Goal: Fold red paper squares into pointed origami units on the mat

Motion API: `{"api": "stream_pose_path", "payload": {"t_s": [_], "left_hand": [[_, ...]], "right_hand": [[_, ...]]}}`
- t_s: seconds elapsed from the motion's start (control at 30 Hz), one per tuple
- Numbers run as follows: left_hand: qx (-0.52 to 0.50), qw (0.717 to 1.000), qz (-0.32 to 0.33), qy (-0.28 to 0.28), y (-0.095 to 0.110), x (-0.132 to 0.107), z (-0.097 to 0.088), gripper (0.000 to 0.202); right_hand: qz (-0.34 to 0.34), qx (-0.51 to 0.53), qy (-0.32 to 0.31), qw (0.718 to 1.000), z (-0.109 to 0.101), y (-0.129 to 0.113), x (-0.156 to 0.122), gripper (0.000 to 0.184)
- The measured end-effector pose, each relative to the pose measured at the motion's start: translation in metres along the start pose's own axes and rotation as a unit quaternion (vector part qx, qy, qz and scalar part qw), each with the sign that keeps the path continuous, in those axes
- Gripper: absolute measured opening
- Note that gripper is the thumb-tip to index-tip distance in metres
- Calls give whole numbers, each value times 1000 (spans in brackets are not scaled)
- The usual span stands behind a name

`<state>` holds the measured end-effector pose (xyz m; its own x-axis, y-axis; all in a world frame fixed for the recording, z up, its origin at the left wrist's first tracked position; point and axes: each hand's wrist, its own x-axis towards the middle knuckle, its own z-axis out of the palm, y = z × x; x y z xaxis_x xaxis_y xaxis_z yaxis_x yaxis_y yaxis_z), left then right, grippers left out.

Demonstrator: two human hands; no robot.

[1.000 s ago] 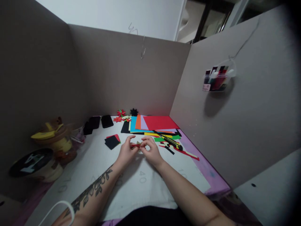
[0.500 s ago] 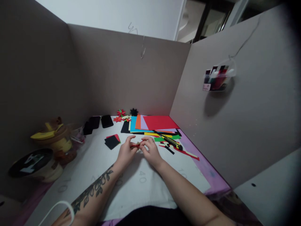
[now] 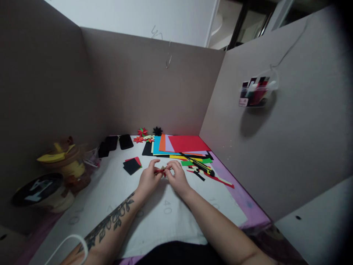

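Observation:
My left hand (image 3: 148,178) and my right hand (image 3: 177,177) meet over the white mat (image 3: 154,213), fingers pinched together on a small folded red paper piece (image 3: 160,171). Both hands are closed on it, the left from the left side, the right from the right. Just beyond lie a small stack of black and red paper squares (image 3: 131,165) and a spread of coloured paper sheets (image 3: 182,144). A yellow and black utility knife (image 3: 202,167) lies to the right among paper strips.
Cardboard walls (image 3: 143,88) enclose the desk on three sides. Finished paper stars (image 3: 147,134) sit at the back, black cases (image 3: 118,142) to the left, and jars with a yellow toy (image 3: 59,165) at far left. A clear pouch (image 3: 255,92) hangs on the right wall.
My hands have stayed in place; the right fingers have closed in slightly on the red piece. The view has shifted a little.

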<state>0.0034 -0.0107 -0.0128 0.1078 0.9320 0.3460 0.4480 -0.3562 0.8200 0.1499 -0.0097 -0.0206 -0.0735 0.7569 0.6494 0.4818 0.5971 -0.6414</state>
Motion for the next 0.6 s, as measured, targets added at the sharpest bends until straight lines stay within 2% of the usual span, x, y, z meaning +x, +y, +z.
{"api": "stream_pose_path", "payload": {"t_s": [0.17,0.3,0.37,0.6], "left_hand": [[-46,997,-55,10,-2,3,3,47],[-134,981,-137,5,-1,6,4,54],[-168,973,-158,1,-1,6,5,56],[-182,975,-129,6,-6,6,7,54]], "right_hand": [[-21,-21,-19,999,2,2,-1,13],[-24,-32,-7,999,2,2,-3,11],[-23,-36,4,999,2,1,-3,8],[-32,-34,21,999,0,-2,-3,10]]}}
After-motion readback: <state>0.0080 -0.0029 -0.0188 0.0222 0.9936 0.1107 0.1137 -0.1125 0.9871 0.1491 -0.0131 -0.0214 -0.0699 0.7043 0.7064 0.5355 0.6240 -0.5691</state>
